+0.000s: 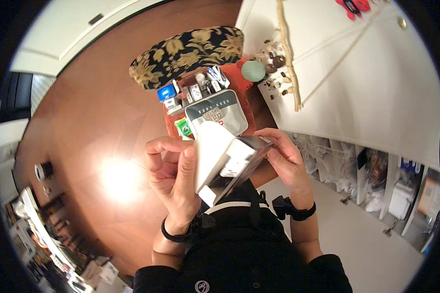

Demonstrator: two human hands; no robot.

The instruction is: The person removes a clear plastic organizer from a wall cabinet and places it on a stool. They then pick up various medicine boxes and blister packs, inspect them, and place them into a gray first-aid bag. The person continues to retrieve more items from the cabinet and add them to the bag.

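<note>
A small cardboard box (247, 169), dark outside with a printed white label, is held tilted in front of my torso. Its large white flap (214, 150) stands folded out, and small white end tabs stick out too. My left hand (174, 170) pinches the flap's left edge between thumb and fingers. At the box's far right corner, my right hand (286, 161) grips with thumb and fingers. Whether anything is inside the box cannot be seen. Just beyond it lies a grey-and-white zip pouch (233, 111) bearing writing and a small red cross mark.
The pouch rests on a chair with a floral backrest (190, 51) and red-orange seat cover (242, 78). A clear tray (196, 104) of small boxes and a green packet (183, 126) sit there too. Right stand a white cabinet door (352, 84) and open storage compartments (359, 179).
</note>
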